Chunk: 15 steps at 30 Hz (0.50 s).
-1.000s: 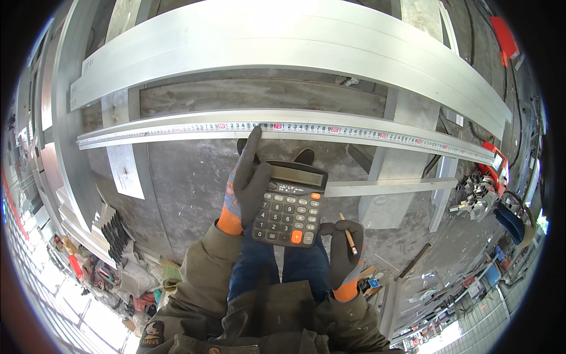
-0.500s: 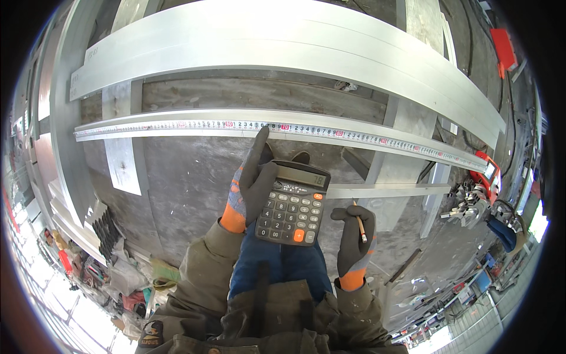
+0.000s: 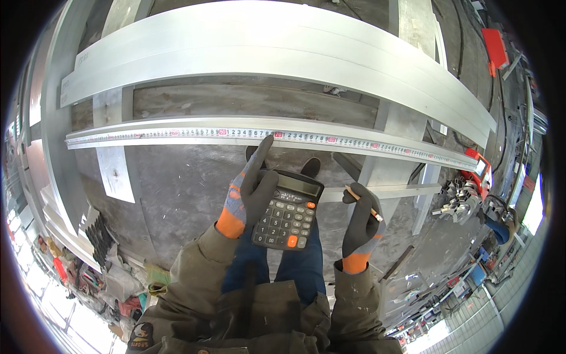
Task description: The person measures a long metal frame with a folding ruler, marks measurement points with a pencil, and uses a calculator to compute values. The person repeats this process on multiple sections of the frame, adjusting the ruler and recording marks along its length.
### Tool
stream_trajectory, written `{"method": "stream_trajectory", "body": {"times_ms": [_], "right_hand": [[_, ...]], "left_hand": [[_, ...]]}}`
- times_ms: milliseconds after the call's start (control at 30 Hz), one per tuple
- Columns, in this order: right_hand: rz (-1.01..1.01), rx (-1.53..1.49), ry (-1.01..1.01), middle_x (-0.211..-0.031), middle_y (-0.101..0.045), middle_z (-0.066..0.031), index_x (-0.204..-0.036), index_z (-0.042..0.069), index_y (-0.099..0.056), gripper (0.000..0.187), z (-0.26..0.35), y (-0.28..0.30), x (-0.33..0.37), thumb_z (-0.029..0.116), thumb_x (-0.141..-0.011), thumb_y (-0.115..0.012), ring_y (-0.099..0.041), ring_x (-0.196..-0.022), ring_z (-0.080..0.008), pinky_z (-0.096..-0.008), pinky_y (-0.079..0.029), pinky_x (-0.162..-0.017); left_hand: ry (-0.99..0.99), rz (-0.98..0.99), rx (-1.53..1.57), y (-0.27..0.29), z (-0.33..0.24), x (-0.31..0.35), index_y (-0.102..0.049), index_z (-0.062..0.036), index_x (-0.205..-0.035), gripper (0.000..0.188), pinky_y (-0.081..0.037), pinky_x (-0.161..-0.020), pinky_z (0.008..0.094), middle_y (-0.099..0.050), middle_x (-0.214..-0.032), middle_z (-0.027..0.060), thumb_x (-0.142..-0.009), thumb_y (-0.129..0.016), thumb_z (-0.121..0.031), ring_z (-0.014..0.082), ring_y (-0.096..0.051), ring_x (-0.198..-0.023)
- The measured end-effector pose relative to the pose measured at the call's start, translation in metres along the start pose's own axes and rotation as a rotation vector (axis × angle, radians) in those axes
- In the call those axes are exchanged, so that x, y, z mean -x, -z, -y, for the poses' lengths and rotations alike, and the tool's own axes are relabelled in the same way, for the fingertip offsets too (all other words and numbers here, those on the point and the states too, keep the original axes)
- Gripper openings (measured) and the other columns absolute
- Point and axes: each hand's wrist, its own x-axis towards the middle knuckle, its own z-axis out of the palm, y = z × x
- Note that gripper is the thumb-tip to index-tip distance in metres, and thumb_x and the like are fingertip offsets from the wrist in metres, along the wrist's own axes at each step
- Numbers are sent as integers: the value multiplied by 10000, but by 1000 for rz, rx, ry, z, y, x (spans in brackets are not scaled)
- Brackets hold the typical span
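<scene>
My left hand [image 3: 252,192], in a dark grey glove with an orange cuff, grips the left side of a black calculator [image 3: 287,210]. Its index finger stretches out to the lower edge of a tape measure [image 3: 200,132]. That tape lies drawn out along a long, narrow silver metal bar [image 3: 318,127], and its red case [image 3: 483,173] sits at the bar's right end. My right hand [image 3: 361,225], gloved alike, is closed round a pencil [image 3: 364,202] to the right of the calculator.
Beyond the bar lies a wide silver metal profile [image 3: 247,44], resting on crosswise beams [image 3: 114,174]. Small metal pieces [image 3: 458,199] are heaped below the tape case. Bags and scraps [image 3: 121,283] lie at lower left. A red object [image 3: 495,48] stands at upper right.
My right hand has risen toward the bar, and the pencil has tilted over. The view has shifted slightly. My left hand still holds the calculator, its index finger still at the tape.
</scene>
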Motion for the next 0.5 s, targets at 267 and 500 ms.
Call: {"method": "stream_trajectory", "body": {"times_ms": [267,500], "right_hand": [[31,36,186,-1063,-754,-121,-1133,6,-698,178,-10,-9,-48,-9,-971,-629,-721,-933,-187,-327,-570,-823],[89,225,356,-1062,-735,-126,-1128,-10,-681,175,-1,-13,-68,3,-964,-620,-721,-950,-210,-321,-558,-846]], "left_hand": [[-5,13,105,-33,-3,-4,-348,-90,-1654,679,-466,-725,278,-639,-801,28,-998,-523,-59,63,-537,-768],[30,23,92,-47,-9,-2,-340,-100,-1660,692,-487,-758,273,-648,-819,17,-997,-528,-33,58,-552,-795]]}}
